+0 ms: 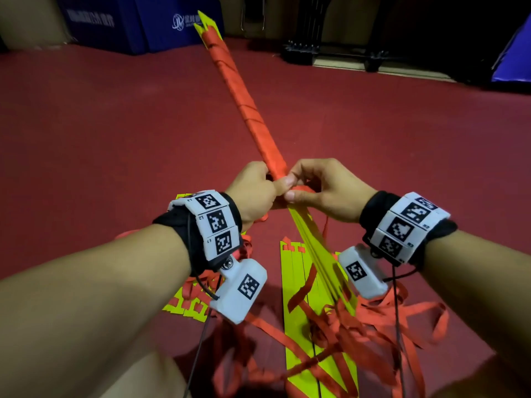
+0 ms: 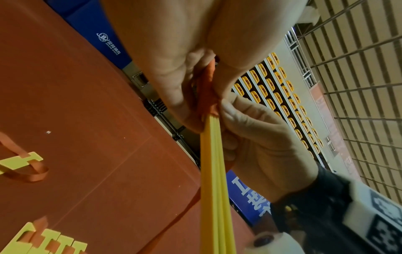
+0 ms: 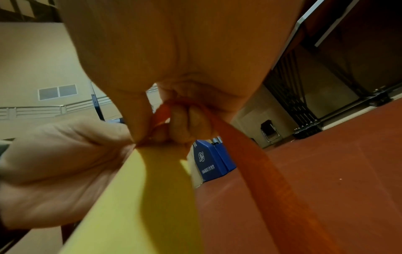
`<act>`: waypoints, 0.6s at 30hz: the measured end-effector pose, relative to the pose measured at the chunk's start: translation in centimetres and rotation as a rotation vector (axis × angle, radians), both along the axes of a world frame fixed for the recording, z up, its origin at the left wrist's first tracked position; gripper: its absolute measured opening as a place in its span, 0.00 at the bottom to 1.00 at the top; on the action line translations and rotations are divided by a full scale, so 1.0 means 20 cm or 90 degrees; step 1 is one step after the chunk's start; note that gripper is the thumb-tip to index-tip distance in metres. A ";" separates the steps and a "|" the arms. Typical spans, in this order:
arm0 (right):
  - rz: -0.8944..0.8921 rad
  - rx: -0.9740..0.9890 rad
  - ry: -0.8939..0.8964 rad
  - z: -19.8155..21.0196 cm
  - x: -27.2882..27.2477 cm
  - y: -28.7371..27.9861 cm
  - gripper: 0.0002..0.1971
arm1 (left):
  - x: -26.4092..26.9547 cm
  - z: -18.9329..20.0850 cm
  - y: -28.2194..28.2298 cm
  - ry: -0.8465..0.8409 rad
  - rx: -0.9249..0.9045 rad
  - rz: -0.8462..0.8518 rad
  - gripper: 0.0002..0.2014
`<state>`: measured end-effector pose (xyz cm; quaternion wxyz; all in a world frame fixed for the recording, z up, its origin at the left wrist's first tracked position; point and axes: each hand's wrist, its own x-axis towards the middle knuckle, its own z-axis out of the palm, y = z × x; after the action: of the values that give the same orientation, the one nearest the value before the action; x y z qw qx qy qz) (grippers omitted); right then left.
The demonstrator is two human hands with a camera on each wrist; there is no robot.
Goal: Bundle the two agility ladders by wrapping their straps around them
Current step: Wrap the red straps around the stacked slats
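Stack of flat yellow plastic ladder rungs (image 1: 309, 225), held up off the dark red sports floor (image 1: 115, 133) as one long bar pointing away from the person. Far portion is bound in spiralling red webbing strap (image 1: 244, 101); only the yellow tip shows beyond it. Near portion is bare yellow, down to where it meets the loose tangle of red strap (image 1: 359, 326) on the floor.

Left hand (image 1: 253, 191) curls round the bar right at the edge of the wrapped section, thumb laid along it; it grips the bundle. Right hand (image 1: 324, 188) sits just beside it, touching; thumb and fingers pinch the strap at the last turn. In the right wrist view the strap runs out taut from under the curled fingers (image 3: 191, 123) and falls toward the floor.

Second set of flat yellow rungs (image 1: 293, 271) lies on the floor below the hands, red strap threaded through and heaped over it, unbundled. More yellow rung ends (image 1: 184, 305) show under the left forearm.

Step in hand, as I judge it: mid-wrap on the first ladder, roughly half its length covered.

Next move likely calls for carrying the strap round the bar again while the left hand pins the last turn, keeping tension so the coils stay tight. Slack must feed cleanly from the tangle; a snag there looks possible.
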<state>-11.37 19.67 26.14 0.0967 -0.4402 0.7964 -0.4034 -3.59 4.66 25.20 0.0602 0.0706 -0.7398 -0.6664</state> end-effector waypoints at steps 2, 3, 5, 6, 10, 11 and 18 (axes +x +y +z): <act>0.011 0.012 -0.037 0.01 0.00 0.01 0.08 | 0.01 0.00 0.00 -0.001 -0.009 0.003 0.15; 0.014 0.015 -0.045 0.02 0.01 0.01 0.08 | 0.00 0.00 -0.01 0.005 -0.006 0.007 0.18; 0.008 0.016 -0.042 0.03 0.01 0.01 0.08 | 0.00 -0.01 -0.02 0.015 -0.007 0.003 0.16; 0.000 0.014 -0.041 0.03 0.01 0.02 0.08 | -0.01 -0.02 -0.02 0.014 -0.009 0.004 0.13; -0.055 0.008 -0.044 0.03 -0.03 0.04 0.10 | -0.02 -0.02 -0.02 0.001 -0.011 0.025 0.12; -0.062 0.012 -0.042 0.02 -0.04 0.05 0.10 | -0.01 -0.01 -0.02 -0.003 -0.012 0.028 0.12; -0.038 0.121 0.021 0.03 -0.04 0.07 0.09 | -0.04 -0.01 -0.03 -0.019 0.024 0.030 0.11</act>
<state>-12.09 21.06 26.77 0.1127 -0.4115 0.8454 -0.3215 -4.30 4.11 24.90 0.0635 0.0991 -0.7258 -0.6778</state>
